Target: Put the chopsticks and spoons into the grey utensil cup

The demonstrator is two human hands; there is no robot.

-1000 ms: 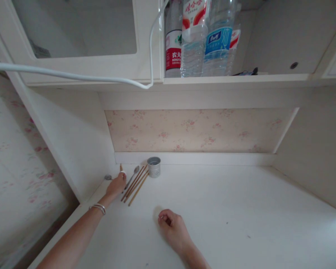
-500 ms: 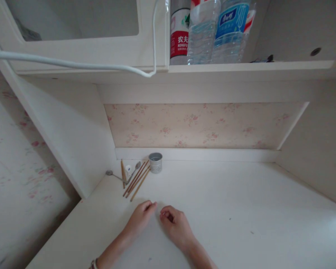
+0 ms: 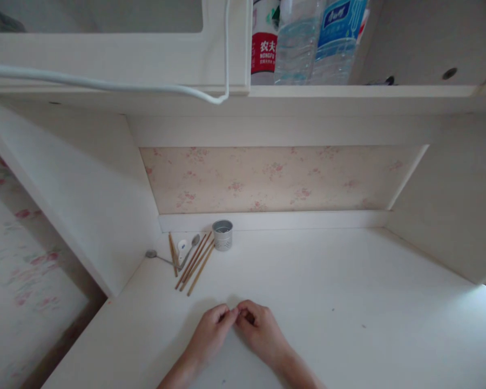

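Observation:
My left hand (image 3: 213, 329) and my right hand (image 3: 259, 328) meet at the fingertips over the front of the white desk (image 3: 308, 281). Both have curled fingers, with thumb and forefinger pinched. Whether anything small is between them is hidden. Beyond the left hand lie several wooden chopsticks (image 3: 201, 268), slanting side by side. Two metal spoons (image 3: 195, 241) (image 3: 151, 254) cross near a white spoon (image 3: 182, 247) with a blue mark. A grey perforated metal cup (image 3: 222, 236) stands upright at the chopsticks' far ends.
Plastic bottles (image 3: 297, 48) stand on the shelf (image 3: 348, 92) above the desk. A white cable (image 3: 146, 86) hangs across the cabinet door (image 3: 117, 56). Side panels (image 3: 76, 183) (image 3: 449, 200) bound the desk left and right. Small dark specks lie on the desktop.
My hands have come together, closing the gap between their fingertips. The camera view has shifted slightly. The chopsticks, spoons and cup stay where they were.

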